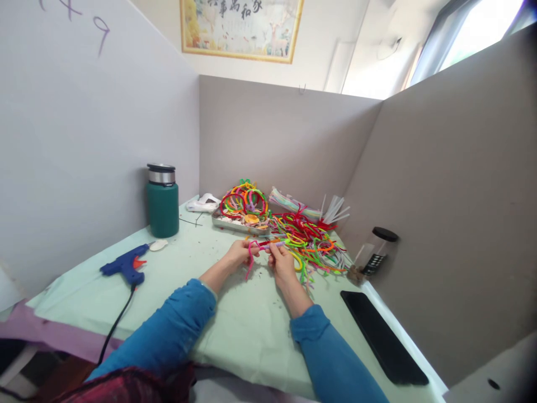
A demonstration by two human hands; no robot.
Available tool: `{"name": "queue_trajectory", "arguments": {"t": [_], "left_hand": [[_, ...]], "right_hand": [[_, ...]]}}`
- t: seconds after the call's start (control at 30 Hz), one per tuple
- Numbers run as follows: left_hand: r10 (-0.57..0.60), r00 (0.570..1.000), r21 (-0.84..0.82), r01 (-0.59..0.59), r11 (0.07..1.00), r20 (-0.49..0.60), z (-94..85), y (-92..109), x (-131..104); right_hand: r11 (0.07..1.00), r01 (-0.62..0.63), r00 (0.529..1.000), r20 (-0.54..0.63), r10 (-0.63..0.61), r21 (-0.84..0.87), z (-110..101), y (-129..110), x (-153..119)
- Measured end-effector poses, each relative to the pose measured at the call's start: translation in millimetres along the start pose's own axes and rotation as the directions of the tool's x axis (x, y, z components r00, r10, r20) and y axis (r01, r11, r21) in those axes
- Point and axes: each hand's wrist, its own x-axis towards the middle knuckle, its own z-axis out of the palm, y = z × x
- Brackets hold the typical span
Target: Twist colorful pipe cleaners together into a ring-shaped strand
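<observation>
Both hands meet over the middle of the table, fingers pinched. My left hand (238, 253) grips a pink pipe cleaner (250, 262), whose loose end hangs down below the fingers. My right hand (281, 263) pinches a purple fuzzy piece (277, 244) level with the left fingertips. A dark red strand runs between the two hands; where the pieces join is too small to make out. Just beyond my right hand spreads a tangled pile of coloured pipe cleaners (308, 232). Behind my hands, a metal tray (235, 225) bears pipe-cleaner rings (247, 198) and small flat pieces.
A blue glue gun (123, 264) lies at the left, its cord running off the front edge. Near it stand a green flask (163, 207) and a white scrap (158, 245). On the right are a clear jar (373, 252) and a black slab (381, 336). Grey partitions (277, 134) enclose the table.
</observation>
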Motion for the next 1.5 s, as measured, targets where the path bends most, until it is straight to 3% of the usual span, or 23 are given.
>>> {"name": "queue_trajectory", "arguments": {"t": [0.13, 0.53, 0.67, 0.77, 0.87, 1.0, 1.27, 1.4, 1.5], "left_hand": [[0.019, 1.0, 0.052, -0.019, 0.998, -0.009, 0.4, 0, -1], [-0.046, 0.995, -0.176, 0.062, 0.982, 0.094, 1.4, -2, 0], [-0.031, 0.997, -0.14, 0.041, 0.989, 0.073, 0.7, -3, 1], [-0.003, 1.0, -0.02, 0.003, 1.0, 0.008, 0.5, -4, 3], [0.045, 0.999, 0.056, -0.046, 0.997, 0.015, 0.4, -5, 4], [0.111, 0.991, 0.025, -0.114, 0.993, 0.074, -0.4, -6, 5], [0.127, 0.991, -0.114, -0.12, 0.986, 0.052, -2.3, -9, 8], [0.1, 0.994, -0.068, -0.097, 0.993, 0.05, -1.0, -7, 6], [0.143, 0.987, -0.01, -0.143, 0.99, 0.073, -0.5, -7, 5]], "right_hand": [[1.0, 0.004, 1.0, -0.004, -0.004, -0.008, 1, 0, -1], [0.999, -0.008, 1.0, 0.007, 0.008, -0.051, 2, 0, -1], [0.999, -0.003, 1.0, 0.0, 0.003, -0.048, 2, 0, -1], [0.999, -0.001, 1.0, -0.001, 0.001, -0.041, 1, 1, -1], [1.0, 0.006, 1.0, 0.0, -0.006, -0.023, 1, 0, -1], [1.0, -0.02, 1.0, -0.001, 0.02, -0.001, 2, -1, -1], [0.99, -0.122, 0.992, 0.055, 0.117, 0.078, 5, -8, -5], [0.987, -0.141, 0.99, 0.04, 0.138, 0.072, 6, -9, -5], [0.987, -0.134, 0.991, 0.029, 0.132, 0.089, 5, -8, -5]]}}
